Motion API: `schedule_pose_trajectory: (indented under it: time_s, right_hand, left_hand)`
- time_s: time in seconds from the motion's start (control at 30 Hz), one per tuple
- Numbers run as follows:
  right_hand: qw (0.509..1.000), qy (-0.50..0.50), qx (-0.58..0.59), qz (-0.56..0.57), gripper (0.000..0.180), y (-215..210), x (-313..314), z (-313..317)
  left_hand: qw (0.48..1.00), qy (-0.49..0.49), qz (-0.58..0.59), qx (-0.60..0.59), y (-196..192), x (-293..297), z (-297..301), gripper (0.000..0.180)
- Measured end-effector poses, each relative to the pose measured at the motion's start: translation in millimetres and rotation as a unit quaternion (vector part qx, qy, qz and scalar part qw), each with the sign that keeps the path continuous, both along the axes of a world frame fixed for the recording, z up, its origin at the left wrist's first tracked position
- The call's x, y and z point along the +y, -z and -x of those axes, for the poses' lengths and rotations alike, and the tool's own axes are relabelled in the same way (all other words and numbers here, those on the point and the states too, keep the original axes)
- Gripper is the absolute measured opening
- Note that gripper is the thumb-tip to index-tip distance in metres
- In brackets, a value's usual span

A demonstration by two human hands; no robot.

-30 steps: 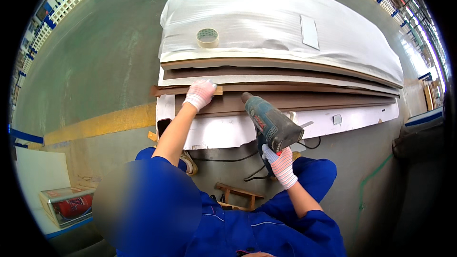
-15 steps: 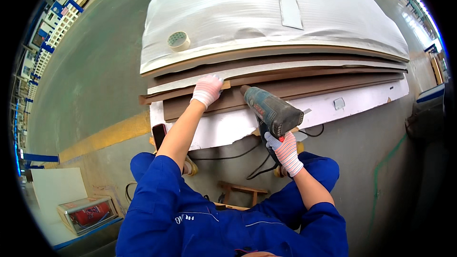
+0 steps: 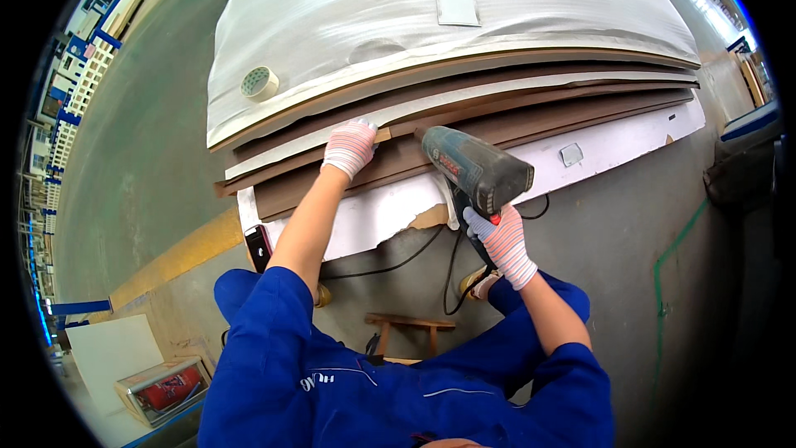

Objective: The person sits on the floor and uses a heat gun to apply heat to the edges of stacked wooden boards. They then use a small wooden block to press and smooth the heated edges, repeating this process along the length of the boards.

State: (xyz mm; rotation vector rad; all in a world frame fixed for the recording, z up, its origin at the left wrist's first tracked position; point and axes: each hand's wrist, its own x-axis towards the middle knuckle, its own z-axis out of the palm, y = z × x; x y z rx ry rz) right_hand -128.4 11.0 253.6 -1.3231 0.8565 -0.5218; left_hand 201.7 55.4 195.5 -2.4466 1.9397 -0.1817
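1. Gripping the handle of the heat gun point(image 3: 481, 168): right hand point(image 3: 503, 247); left hand point(image 3: 351, 148) closed on a small wooden block point(image 3: 382, 135). Hands apart.
2. Heat gun is above the near edge of the worktop point(image 3: 365, 224); block is at the brown strip point(image 3: 274, 172), nearer the left edge.
3. Gun: probably hefty, rigid; nozzle possibly hot, so handle only.
4. Block: likely light, stiff; pinch its sides. Strip: perhaps bendy.

Heat gun point(image 3: 477, 168) part. hid by R hand point(image 3: 503, 247); wood strip point(image 3: 382, 135) ditto, L hand point(image 3: 350, 149); wrapped stack point(image 3: 356, 4) cut off @ top.
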Motion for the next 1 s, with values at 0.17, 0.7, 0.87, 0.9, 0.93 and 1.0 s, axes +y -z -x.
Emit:
schedule_pose_trajectory:
  time_s: [0.17,0.7,0.87,0.9,0.93,1.0]
  right_hand:
    - [0.999,0.037,-0.002,-0.007,0.032,13.6,0.9,19.3]
    - [0.980,0.144,-0.116,-0.067,0.018,-5.3,-19.7,62.8]
    - [0.972,0.182,-0.097,-0.116,0.017,3.7,-26.3,78.6]
    - [0.979,0.181,-0.046,-0.083,0.017,5.8,-28.4,78.8]
    - [0.979,0.184,-0.008,-0.091,0.018,7.2,-30.5,79.7]
    - [0.977,0.168,-0.084,-0.099,0.019,9.2,-31.8,76.8]
  left_hand:
    - [1.000,-0.012,0.003,0.006,-3.4,1.0,0.6,0.017]
    - [0.999,-0.023,0.026,-0.011,-3.3,-71.2,71.3,0.015]
    - [0.997,0.015,0.069,-0.022,10.2,-100.7,88.5,0.013]
    - [0.998,0.010,0.056,-0.012,11.0,-104.5,88.3,0.013]
    - [0.999,-0.024,0.023,-0.012,12.4,-105.6,90.6,0.013]
    - [0.999,-0.010,0.048,-0.016,10.7,-101.7,88.0,0.013]
